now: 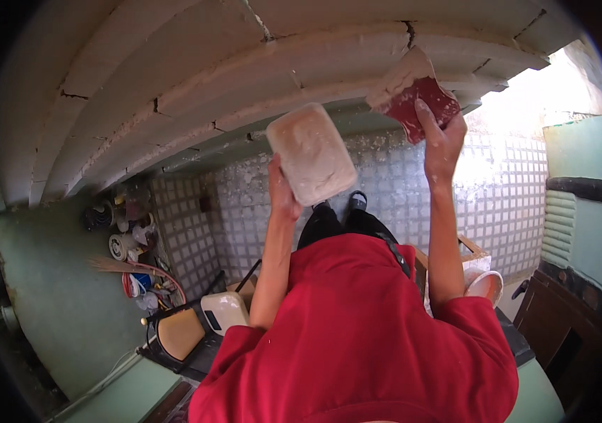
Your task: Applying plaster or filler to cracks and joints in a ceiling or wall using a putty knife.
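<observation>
My left hand [284, 192] grips the side of a shallow pale rectangular tub [351, 163], held out at the centre. Whitish-pink paste [309, 149] fills it, with a lumpy, smeared surface. Up to the right, my right hand [446, 144] is closed on a dark red flexible spreader [419, 104], thumb on its near face. The spreader looks bent, and pale paste coats its far edge. It is raised near the underside of a cracked, whitish slab surface [343, 60]; whether it touches that surface I cannot tell. Spreader and tub are apart.
Long joints and cracks run across the slabs overhead. Below is a tiled floor [244, 197] spotted with white. Chairs [180, 331] stand at lower left, near buckets [122, 246] and a broom [112, 266]. A paste-smeared white bucket [486, 284] is by my right elbow.
</observation>
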A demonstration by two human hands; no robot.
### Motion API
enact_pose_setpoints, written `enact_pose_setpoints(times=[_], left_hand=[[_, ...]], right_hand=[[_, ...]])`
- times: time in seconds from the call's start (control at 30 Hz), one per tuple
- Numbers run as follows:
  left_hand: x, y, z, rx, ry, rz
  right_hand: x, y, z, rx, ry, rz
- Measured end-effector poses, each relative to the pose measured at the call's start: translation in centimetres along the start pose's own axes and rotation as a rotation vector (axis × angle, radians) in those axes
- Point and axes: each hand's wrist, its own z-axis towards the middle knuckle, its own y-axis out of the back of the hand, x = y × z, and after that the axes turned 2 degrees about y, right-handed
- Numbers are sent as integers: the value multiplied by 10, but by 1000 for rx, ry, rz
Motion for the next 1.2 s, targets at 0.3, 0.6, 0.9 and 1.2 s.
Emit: enact_pose_setpoints(times=[0.3, 0.6, 0.9, 1.2], left_hand=[[17, -57, 29, 200, 96, 135], [31, -69, 44, 228, 177, 148], [43, -70, 44, 291, 169, 164], [73, -94, 58, 228, 113, 313]], right_hand=[[4, -2, -18, 403, -87, -498], [-12, -9, -9, 484, -164, -516], [-31, -6, -16, 427, -319, -373], [-53, 33, 9, 394, -603, 23]])
